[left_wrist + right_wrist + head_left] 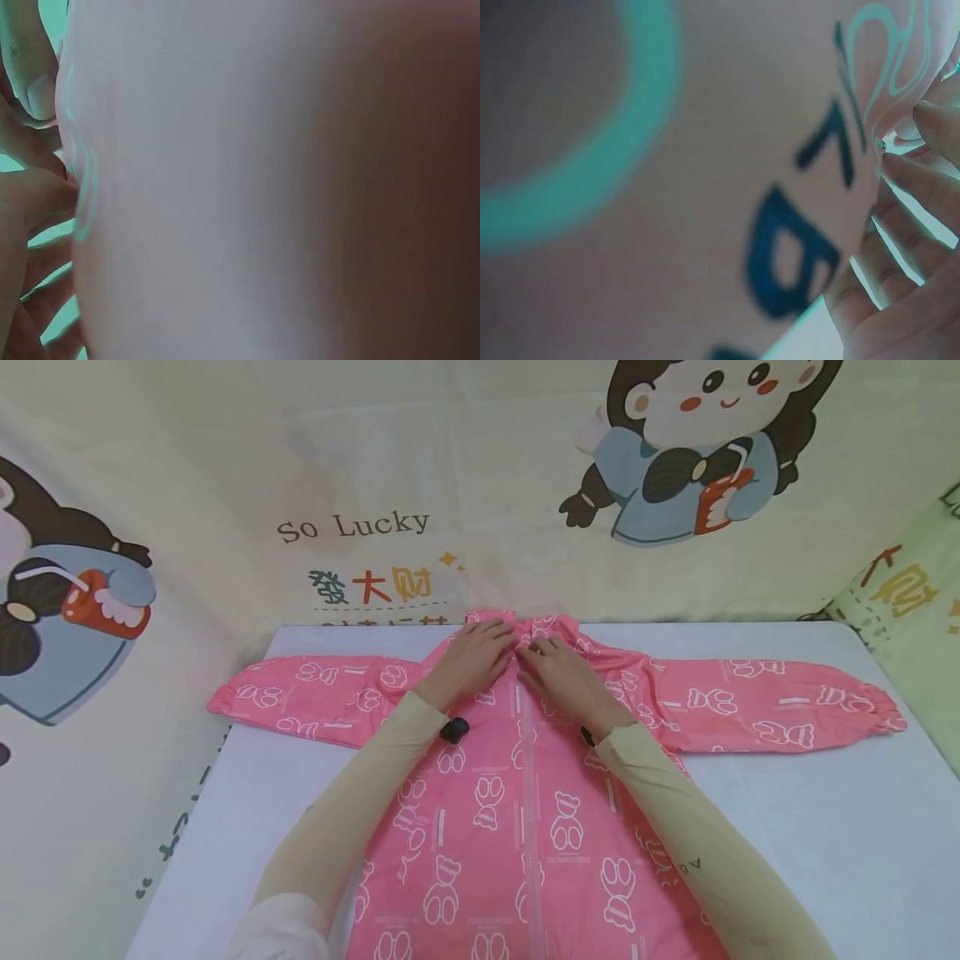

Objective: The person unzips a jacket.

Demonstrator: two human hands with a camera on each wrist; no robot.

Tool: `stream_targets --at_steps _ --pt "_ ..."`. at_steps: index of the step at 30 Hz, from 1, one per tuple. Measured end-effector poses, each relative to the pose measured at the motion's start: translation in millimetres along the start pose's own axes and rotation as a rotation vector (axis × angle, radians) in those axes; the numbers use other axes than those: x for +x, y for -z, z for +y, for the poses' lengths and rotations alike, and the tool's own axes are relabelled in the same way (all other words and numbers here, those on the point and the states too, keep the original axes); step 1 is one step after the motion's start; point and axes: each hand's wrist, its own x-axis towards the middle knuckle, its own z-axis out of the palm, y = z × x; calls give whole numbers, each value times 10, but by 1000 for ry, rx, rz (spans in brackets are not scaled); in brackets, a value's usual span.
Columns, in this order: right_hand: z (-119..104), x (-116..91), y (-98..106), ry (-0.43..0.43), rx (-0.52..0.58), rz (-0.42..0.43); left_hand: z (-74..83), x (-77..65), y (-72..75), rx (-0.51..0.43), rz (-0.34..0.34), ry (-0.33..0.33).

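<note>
A pink coat (487,827) with white bear outlines lies front up, sleeves spread to both sides. A pale seam strip (531,777) runs down its middle. Both hands meet at the neck opening. My left hand (471,662) pinches the left side of the collar (491,616), and my right hand (566,681) pinches the cloth just right of the centre. In the left wrist view, blurred cloth (187,180) covers most of the picture, with fingers (41,97) along its left edge. The right wrist view shows thumb and fingers (922,180) at the collar edge, near printed marks.
The coat lies on a white table (810,827); its left sleeve (315,693) and right sleeve (780,706) reach toward the side edges. Behind stands a cream curtain (487,485) with cartoon figures and lettering. Dark wrist cameras (453,730) sit under the sleeves.
</note>
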Motion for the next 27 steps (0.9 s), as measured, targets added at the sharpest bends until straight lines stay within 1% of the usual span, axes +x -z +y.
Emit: stream_targets --at_steps 6,9,17,23,27 --pt "1 43 7 -13 32 -28 -21 26 -30 -35 -60 14" --pt "-5 64 6 -11 31 -35 -34 33 -36 -54 -67 22" --pt "-15 110 -8 -35 8 -39 -61 50 -93 -48 -19 19" --pt "-4 138 -5 -61 56 -29 -72 61 -121 -60 23 8" --pt "4 148 4 -82 86 -14 -72 64 -117 -77 25 13"
